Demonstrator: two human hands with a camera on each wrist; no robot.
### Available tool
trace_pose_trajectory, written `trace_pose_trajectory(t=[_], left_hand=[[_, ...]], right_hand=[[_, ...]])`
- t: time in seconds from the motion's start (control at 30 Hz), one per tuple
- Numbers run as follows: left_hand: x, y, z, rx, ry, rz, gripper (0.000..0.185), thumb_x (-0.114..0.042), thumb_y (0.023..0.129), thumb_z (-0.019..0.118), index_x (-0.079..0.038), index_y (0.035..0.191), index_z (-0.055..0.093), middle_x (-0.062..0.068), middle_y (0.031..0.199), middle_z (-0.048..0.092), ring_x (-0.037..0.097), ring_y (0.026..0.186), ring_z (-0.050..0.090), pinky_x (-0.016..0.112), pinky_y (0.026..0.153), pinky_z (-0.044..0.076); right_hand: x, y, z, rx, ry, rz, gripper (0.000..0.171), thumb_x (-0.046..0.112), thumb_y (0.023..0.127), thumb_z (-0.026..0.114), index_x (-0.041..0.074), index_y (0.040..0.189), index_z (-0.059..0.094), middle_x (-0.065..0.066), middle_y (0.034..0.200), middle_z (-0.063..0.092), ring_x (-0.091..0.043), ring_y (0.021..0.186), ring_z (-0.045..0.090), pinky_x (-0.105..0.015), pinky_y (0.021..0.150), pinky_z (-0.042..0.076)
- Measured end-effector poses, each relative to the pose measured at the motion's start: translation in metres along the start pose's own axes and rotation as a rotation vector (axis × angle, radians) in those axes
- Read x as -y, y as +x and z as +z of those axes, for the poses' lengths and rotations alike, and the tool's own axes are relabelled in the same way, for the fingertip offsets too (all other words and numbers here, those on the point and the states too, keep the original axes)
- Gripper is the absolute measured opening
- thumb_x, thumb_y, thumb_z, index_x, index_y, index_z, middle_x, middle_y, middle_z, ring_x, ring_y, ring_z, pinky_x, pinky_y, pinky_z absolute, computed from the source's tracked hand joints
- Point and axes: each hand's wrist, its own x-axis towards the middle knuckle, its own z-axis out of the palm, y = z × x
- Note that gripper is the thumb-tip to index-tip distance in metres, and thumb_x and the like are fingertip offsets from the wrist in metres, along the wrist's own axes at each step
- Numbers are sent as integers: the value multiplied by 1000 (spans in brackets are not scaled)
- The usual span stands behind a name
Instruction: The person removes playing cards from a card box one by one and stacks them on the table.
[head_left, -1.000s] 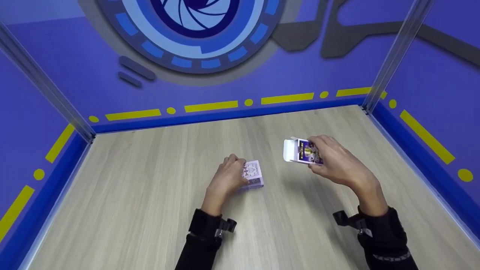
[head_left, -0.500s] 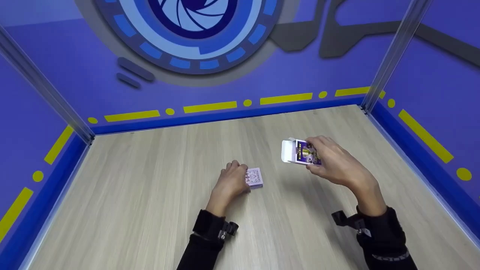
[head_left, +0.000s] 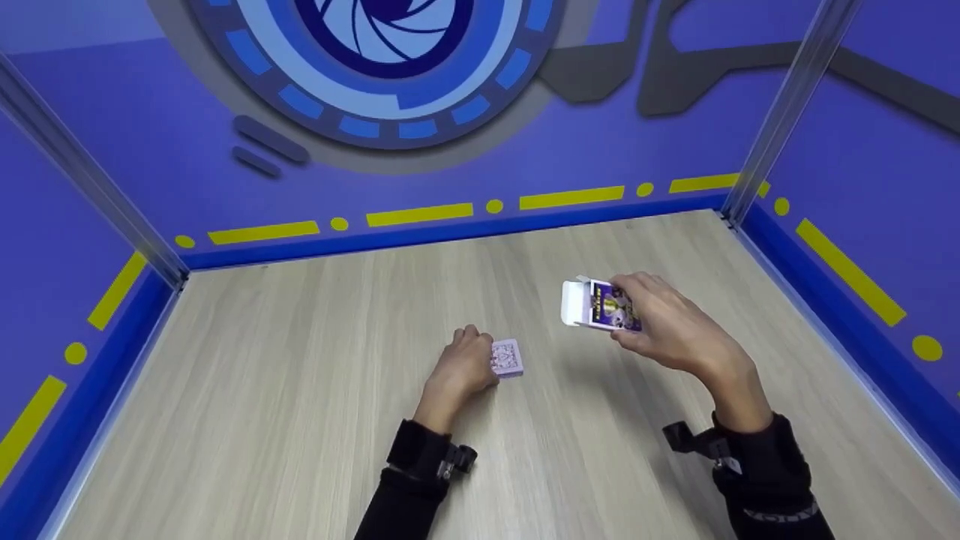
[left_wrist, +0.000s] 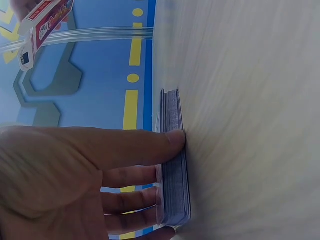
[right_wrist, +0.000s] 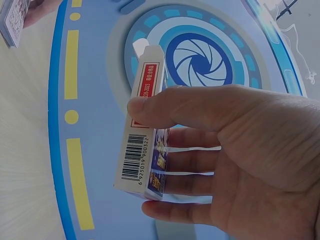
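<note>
A squared deck of playing cards, with a patterned back on top, lies on the wooden table. My left hand grips its left part; in the left wrist view the thumb crosses the near edge of the deck and the other fingers are on the far side. Above the table to the right, my right hand holds a purple and white card box by its sides. The box's white end flap stands open toward the left. A barcode shows on the narrow side of the box in the right wrist view.
The pale wooden table is enclosed by blue-purple panels with yellow dashes at the back, left and right. Metal posts stand at the back corners.
My left hand has lowered the deck onto the table, moving slightly toward me, and the cards now sit flat and squared. My right hand and the box have barely moved.
</note>
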Motion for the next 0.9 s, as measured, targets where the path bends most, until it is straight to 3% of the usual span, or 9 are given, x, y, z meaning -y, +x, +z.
trace_pose_trajectory(t=[0.37, 0.5, 0.63, 0.7, 0.77, 0.9], left_hand=[[0, 0, 1, 0, -21, -6, 44, -2, 77, 82, 8, 117, 66, 17, 106, 56, 33, 104, 52, 51, 92, 51], [1, -3, -3, 21, -44, -2, 59, -10, 74, 88, 6, 125, 62, 18, 111, 55, 34, 108, 52, 52, 94, 50], [-2, -8, -12, 28, -104, -36, 83, -25, 80, 89, 6, 145, 49, 23, 132, 52, 37, 122, 51, 52, 106, 44], [-6, -10, -18, -33, -116, -34, 83, -29, 86, 85, 5, 150, 46, 25, 138, 51, 38, 127, 50, 52, 109, 42], [-13, -13, -26, -150, -118, -5, 70, -27, 90, 81, 4, 145, 52, 23, 137, 56, 36, 127, 54, 50, 106, 45], [-35, -21, -38, -420, -170, 92, 29, -19, 95, 76, -4, 119, 72, 10, 112, 70, 24, 104, 66, 38, 87, 55]], right_hand=[[0, 0, 1, 5, 8, 6, 61, 9, 86, 80, -6, 138, 52, -23, 127, 61, -31, 105, 58, -48, 86, 51], [-1, 0, 1, -5, 4, -7, 60, 8, 86, 80, -6, 138, 53, -23, 127, 60, -31, 105, 58, -48, 85, 51], [-1, 0, 1, -10, -2, -17, 59, 8, 86, 80, -7, 137, 53, -23, 126, 60, -31, 104, 58, -47, 84, 52], [-1, 0, 1, -12, -1, -20, 59, 8, 86, 80, -7, 136, 53, -23, 125, 60, -31, 103, 57, -47, 84, 52], [0, 1, 2, -16, -4, -23, 58, 7, 86, 80, -7, 135, 53, -23, 125, 60, -31, 103, 57, -47, 84, 52], [3, 1, 5, -15, -13, -22, 60, 6, 84, 81, -7, 136, 53, -23, 127, 59, -32, 107, 57, -48, 87, 52]])
